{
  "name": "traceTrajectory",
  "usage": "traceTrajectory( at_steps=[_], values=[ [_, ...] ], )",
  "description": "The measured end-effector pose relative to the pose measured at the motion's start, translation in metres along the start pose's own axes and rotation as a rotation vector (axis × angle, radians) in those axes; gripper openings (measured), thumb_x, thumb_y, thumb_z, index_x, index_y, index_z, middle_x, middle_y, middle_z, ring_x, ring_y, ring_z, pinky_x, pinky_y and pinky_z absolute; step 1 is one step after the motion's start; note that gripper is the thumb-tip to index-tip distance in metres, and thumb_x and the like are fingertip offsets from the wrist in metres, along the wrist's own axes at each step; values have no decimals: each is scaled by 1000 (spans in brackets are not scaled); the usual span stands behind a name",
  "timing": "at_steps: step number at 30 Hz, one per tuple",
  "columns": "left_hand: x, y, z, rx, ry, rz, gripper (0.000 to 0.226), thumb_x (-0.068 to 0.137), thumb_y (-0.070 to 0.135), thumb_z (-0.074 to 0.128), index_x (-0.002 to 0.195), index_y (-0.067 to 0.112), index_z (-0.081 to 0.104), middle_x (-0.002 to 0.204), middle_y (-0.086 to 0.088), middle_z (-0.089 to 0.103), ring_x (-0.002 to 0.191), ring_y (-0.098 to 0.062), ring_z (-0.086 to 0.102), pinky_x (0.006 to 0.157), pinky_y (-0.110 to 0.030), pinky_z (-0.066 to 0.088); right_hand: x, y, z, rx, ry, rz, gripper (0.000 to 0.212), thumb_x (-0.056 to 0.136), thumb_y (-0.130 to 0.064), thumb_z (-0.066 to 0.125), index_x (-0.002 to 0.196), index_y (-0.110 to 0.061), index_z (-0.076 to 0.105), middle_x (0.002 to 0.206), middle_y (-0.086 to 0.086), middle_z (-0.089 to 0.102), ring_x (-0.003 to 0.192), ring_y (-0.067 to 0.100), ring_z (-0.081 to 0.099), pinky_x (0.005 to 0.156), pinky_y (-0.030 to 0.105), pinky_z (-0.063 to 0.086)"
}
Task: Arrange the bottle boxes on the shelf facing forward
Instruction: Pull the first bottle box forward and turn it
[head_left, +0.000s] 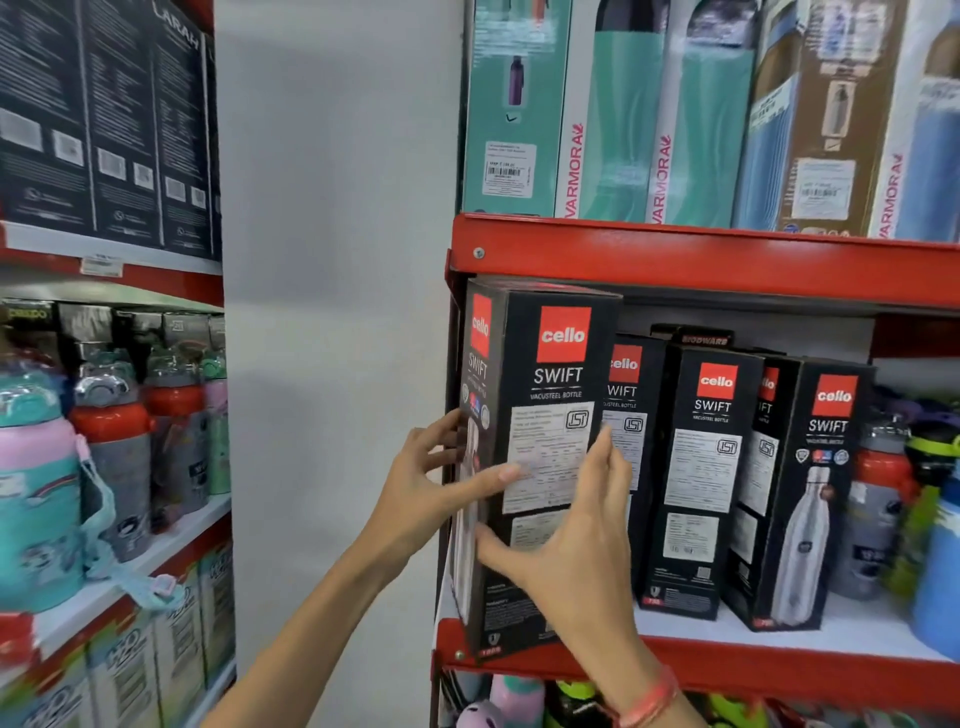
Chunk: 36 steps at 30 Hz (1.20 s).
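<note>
A tall black Cello Swift bottle box (540, 364) stands at the left end of the red shelf (727, 670), turned so its text side faces out and its bottle picture faces left. My left hand (431, 483) clasps its left edge, thumb across the front. My right hand (571, 530) presses flat on the front, fingers reaching round the right edge. To the right stand more Swift boxes: one (631, 395) behind, one (701, 467) showing its text side, one (815, 493) showing the bottle picture.
The upper shelf (727, 260) carries teal and brown Varmora boxes (613, 130). Loose bottles (883, 499) crowd the right end of the shelf. A white wall (332, 312) separates this rack from a left rack with kids' bottles (114, 447) and dark boxes (104, 119).
</note>
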<state>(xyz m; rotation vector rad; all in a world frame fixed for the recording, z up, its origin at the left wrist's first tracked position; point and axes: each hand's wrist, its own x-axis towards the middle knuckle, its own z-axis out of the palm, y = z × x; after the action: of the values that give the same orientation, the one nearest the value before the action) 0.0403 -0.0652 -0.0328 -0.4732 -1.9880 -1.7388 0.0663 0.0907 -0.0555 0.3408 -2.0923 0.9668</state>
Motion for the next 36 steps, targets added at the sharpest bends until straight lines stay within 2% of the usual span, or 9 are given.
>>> traceTrajectory(
  at_steps=[5, 8, 11, 16, 20, 24, 31, 33, 36],
  values=[
    [-3, 2, -18, -89, -209, 46, 81, 64, 27, 87, 127, 49, 42, 118, 3, 68, 106, -23, 68, 80, -36, 59, 38, 24, -29, 448, -300, -22, 95, 59, -45, 86, 140, -42, 37, 134, -14, 48, 123, 3, 50, 98, 20, 45],
    [-5, 1, -17, -35, -237, 82, 84, 72, 21, 80, 129, 61, 33, 118, 15, 68, 109, -14, 66, 71, -28, 60, 49, 34, -32, 499, -469, -11, 88, 57, -44, 88, 125, -65, 37, 134, -25, 50, 115, -14, 51, 82, 2, 43],
    [5, 3, -13, 49, -196, 169, 87, 75, 16, 78, 137, 55, 30, 126, 18, 62, 116, -4, 60, 73, -20, 58, 63, 39, -25, 485, -507, 19, 89, 54, -45, 89, 129, -55, 43, 127, -31, 57, 115, -11, 53, 82, 4, 47],
    [25, -14, -3, 115, -120, 163, 95, 76, 4, 77, 147, 39, 24, 136, 8, 56, 117, -5, 59, 82, -18, 55, 81, 45, -4, 391, -457, 38, 87, 66, -29, 85, 141, -33, 39, 124, -14, 65, 120, 9, 58, 105, 41, 45],
    [34, -38, 8, 141, -51, 122, 91, 79, 4, 75, 149, 28, 23, 133, 3, 60, 118, -12, 59, 97, -34, 52, 85, 53, 15, 293, -433, 51, 89, 76, -25, 79, 149, -25, 27, 125, -3, 66, 119, 16, 58, 105, 43, 45],
    [46, -51, 17, 140, -54, 106, 91, 81, -1, 71, 149, 29, 19, 130, 12, 56, 115, 11, 54, 84, -9, 49, 85, 63, 27, 280, -369, 90, 88, 81, -22, 75, 151, -25, 22, 131, -2, 62, 118, 17, 59, 104, 43, 45],
    [55, -61, 22, 169, -42, 103, 89, 84, 5, 70, 147, 36, 17, 125, 25, 53, 111, 19, 51, 81, -3, 46, 76, 66, 45, 219, -164, 53, 80, 84, -25, 72, 150, -24, 27, 124, 1, 67, 115, 16, 61, 103, 36, 46],
    [55, -61, 23, 202, -39, 96, 88, 85, 9, 69, 146, 40, 14, 125, 26, 51, 110, 19, 52, 85, -5, 48, 74, 66, 45, 132, -105, 28, 77, 83, -32, 71, 148, -21, 32, 112, 4, 72, 106, 16, 66, 96, 32, 51],
    [49, -61, 29, 243, 5, 88, 85, 87, 13, 67, 150, 36, 14, 128, 23, 48, 118, 1, 53, 98, -29, 50, 69, 67, 39, 18, -24, -23, 64, 83, -35, 70, 140, -15, 48, 97, 8, 76, 87, 18, 71, 81, 35, 57]
  ],
)
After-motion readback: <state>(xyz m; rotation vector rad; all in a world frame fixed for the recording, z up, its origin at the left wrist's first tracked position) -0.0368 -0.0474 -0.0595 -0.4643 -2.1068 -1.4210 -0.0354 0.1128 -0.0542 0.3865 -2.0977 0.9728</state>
